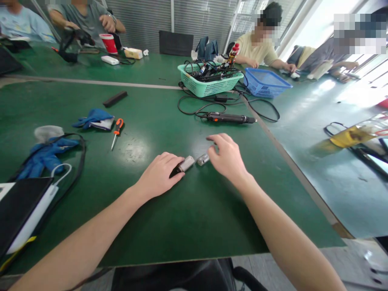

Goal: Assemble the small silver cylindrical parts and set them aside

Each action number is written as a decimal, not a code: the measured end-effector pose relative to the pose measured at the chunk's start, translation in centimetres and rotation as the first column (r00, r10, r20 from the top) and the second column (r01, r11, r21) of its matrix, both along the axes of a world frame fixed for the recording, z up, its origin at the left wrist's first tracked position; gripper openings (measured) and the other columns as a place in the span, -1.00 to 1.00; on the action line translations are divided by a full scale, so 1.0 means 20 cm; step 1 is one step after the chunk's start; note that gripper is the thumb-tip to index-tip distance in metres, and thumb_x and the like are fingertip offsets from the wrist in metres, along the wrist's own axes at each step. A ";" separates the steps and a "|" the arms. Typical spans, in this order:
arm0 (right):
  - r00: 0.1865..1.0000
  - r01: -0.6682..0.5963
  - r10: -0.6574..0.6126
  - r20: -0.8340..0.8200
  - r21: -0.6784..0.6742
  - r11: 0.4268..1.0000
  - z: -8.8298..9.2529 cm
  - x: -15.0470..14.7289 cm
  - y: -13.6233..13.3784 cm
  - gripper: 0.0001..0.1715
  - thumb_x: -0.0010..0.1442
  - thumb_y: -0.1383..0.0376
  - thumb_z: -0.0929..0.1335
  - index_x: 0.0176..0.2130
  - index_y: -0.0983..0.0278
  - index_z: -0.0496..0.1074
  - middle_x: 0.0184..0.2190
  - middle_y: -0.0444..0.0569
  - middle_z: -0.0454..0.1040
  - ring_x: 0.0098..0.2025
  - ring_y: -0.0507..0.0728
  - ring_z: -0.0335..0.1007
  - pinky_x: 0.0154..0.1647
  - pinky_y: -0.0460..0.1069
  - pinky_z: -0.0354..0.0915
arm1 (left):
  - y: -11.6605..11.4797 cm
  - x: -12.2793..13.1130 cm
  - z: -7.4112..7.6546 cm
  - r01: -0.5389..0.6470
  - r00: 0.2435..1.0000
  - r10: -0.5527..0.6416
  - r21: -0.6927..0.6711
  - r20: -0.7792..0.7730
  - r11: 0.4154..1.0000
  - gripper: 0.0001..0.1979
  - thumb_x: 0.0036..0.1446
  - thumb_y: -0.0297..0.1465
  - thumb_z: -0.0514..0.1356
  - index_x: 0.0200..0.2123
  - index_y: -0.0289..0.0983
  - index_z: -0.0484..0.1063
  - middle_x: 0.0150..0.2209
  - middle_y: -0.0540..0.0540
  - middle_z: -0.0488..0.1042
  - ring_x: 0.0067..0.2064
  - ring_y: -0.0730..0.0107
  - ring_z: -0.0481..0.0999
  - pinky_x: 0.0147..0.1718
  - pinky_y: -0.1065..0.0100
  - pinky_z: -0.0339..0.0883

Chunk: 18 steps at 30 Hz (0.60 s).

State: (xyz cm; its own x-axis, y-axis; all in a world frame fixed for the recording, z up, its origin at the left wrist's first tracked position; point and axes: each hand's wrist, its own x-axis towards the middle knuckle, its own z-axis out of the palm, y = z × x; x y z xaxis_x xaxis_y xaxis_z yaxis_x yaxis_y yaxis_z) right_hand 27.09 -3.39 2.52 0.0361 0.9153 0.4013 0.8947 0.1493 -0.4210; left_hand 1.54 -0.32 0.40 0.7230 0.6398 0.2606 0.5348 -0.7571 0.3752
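My left hand [160,173] rests on the green table [182,218], fingers closed round a small black and silver part [183,165] that pokes out toward the right. Just right of it lies a small silver metal piece [202,159]. My right hand [227,155] hovers over that piece with fingers curled, its fingertips touching or pinching the piece's far end. An electric screwdriver [230,118] with its black cable lies beyond my hands.
An orange-handled screwdriver [117,131], blue gloves [45,155] and a blue cloth [93,118] lie left. A black tablet with a white power bank [24,210] sits near left. A green basket [209,83] of cables and a blue basket [265,81] stand behind. Other people sit along the far side.
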 end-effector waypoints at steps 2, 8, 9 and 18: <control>0.961 0.267 -0.260 0.096 -0.067 0.961 -0.03 0.13 0.04 -0.55 0.32 0.29 0.24 0.12 0.35 0.49 -0.02 0.27 0.45 0.08 0.38 0.40 0.12 0.21 0.33 | -0.01 0.01 0.00 -0.011 1.000 0.011 0.002 0.003 1.000 -0.67 0.32 -0.31 0.18 0.11 -0.24 0.42 0.00 -0.16 0.54 0.05 0.08 0.47 0.07 0.02 0.37; 0.933 0.332 -0.272 0.235 -0.280 0.901 -0.16 0.31 0.11 -0.58 0.38 0.26 0.23 0.03 0.37 0.55 -0.10 0.27 0.45 -0.10 0.30 0.46 -0.02 0.14 0.34 | 0.01 -0.01 -0.03 -0.109 0.993 0.107 0.042 0.043 0.993 -0.68 0.29 -0.40 0.14 0.10 -0.26 0.43 -0.02 -0.17 0.55 0.02 0.11 0.48 0.09 0.03 0.38; 0.947 0.288 -0.229 0.224 -0.281 0.916 -0.16 0.30 0.11 -0.59 0.37 0.30 0.22 0.01 0.35 0.56 -0.11 0.24 0.46 -0.09 0.29 0.46 0.00 0.12 0.34 | 0.02 -0.01 -0.03 -0.130 0.990 0.128 0.049 0.052 0.990 -0.68 0.29 -0.41 0.14 0.10 -0.27 0.43 -0.02 -0.17 0.55 0.02 0.11 0.48 0.09 0.02 0.39; 0.959 -0.277 0.282 -0.012 -0.230 0.933 -0.08 0.12 0.06 -0.59 0.31 0.39 0.24 0.00 0.25 0.59 -0.16 0.03 0.55 -0.12 0.16 0.47 0.02 0.01 0.31 | 0.05 -0.04 -0.05 -0.169 0.984 0.164 0.066 0.075 0.983 -0.65 0.30 -0.42 0.12 0.14 -0.28 0.39 0.05 -0.21 0.50 0.09 0.08 0.45 0.14 -0.01 0.37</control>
